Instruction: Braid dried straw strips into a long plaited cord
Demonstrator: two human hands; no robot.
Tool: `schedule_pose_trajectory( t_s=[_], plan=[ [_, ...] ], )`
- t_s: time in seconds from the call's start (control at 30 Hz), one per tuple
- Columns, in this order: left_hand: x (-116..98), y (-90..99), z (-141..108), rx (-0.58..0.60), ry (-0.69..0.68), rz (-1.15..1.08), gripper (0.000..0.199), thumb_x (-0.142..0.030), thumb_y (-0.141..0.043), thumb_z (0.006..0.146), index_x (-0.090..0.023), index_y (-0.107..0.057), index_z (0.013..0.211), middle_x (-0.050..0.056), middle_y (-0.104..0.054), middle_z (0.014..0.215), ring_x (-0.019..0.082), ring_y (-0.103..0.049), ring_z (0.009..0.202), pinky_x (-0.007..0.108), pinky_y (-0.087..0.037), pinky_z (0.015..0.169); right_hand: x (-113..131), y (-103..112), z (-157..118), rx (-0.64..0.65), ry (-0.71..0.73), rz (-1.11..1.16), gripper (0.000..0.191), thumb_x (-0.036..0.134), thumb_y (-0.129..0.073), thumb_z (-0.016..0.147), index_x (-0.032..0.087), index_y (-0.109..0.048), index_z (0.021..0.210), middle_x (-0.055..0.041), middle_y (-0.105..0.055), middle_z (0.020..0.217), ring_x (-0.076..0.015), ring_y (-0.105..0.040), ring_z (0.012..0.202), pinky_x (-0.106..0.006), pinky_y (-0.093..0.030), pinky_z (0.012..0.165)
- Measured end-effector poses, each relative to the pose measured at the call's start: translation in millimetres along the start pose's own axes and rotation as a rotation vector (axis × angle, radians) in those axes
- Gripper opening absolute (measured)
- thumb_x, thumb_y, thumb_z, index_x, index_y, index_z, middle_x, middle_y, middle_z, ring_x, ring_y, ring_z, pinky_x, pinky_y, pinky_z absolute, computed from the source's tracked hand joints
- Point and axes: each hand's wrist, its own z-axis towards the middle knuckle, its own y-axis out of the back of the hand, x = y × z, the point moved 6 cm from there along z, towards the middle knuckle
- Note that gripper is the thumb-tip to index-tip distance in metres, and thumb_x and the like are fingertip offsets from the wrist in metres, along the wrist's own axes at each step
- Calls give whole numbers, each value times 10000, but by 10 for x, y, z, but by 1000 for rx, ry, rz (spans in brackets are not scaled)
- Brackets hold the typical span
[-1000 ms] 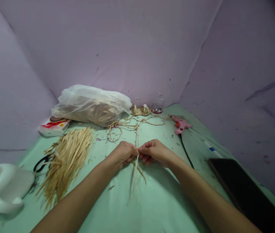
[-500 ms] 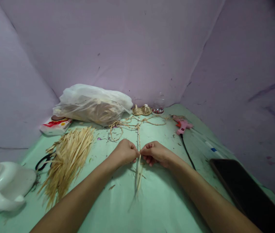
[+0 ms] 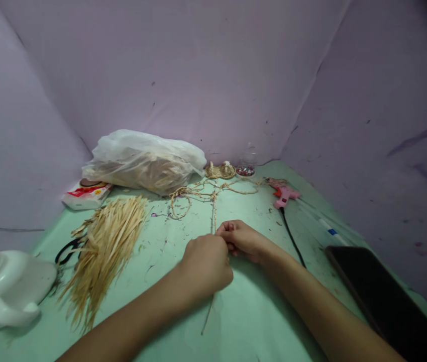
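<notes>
A thin braided straw cord runs toward me down the middle of the table from a tangle of the same cord. My right hand pinches it between thumb and fingers. My left hand is closed just below and left of the right one, its back turned to me, around the cord's loose strands. One strand end pokes out beneath that fist. The left fingers are mostly hidden, and the two hands touch or nearly touch.
Left lie a bundle of dry straw strips, black-handled scissors and a white ceramic pot. A plastic bag, a box, a woven piece and a bead jar stand behind. Right: pink glue gun, phone.
My left hand has moved right and toward me, turning over so its back now covers the loose strands. The right hand stays nearly in place, still pinching the cord.
</notes>
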Motion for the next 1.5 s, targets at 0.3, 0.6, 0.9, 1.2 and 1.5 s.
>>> schedule_pose_trajectory(
  t_s=[0.3,0.6,0.9,1.2,1.5],
  plan=[
    [237,146,315,246,266,-408,68,-148,-534,595,-125,-547,657,9,-557,547,56,-403,367,172,-234,362,34,-3,-1,72,70,37,75,163,-529,658,138,-505,591,44,-512,464,-26,-341,339,-149,-253,312],
    [334,63,391,291,283,-577,73,-156,-534,570,-122,-480,535,-32,-434,433,37,-347,314,153,-169,292,82,36,-5,58,140,-167,114,201,-526,712,147,-486,620,61,-461,459,-37,-354,339,-163,-294,332],
    [339,86,426,230,200,-436,68,-184,-535,528,-145,-485,552,-59,-389,397,34,-258,286,174,-98,309,255,68,-90,-62,428,-717,104,185,-483,724,143,-576,707,14,-550,551,-78,-442,483,-189,-305,460],
    [228,139,382,4,134,-372,109,-97,-485,496,-128,-425,410,-64,-304,337,18,-211,326,181,-115,352,367,69,-203,-221,312,-989,179,215,-489,665,158,-658,673,-29,-625,599,-108,-477,527,-211,-284,475],
    [257,121,331,8,290,-515,175,-108,-478,517,-156,-336,427,-66,-284,339,13,-175,287,183,-74,328,336,-29,-261,-320,185,-981,183,235,-494,649,175,-665,627,-32,-601,552,-103,-451,480,-224,-236,436]
  ],
)
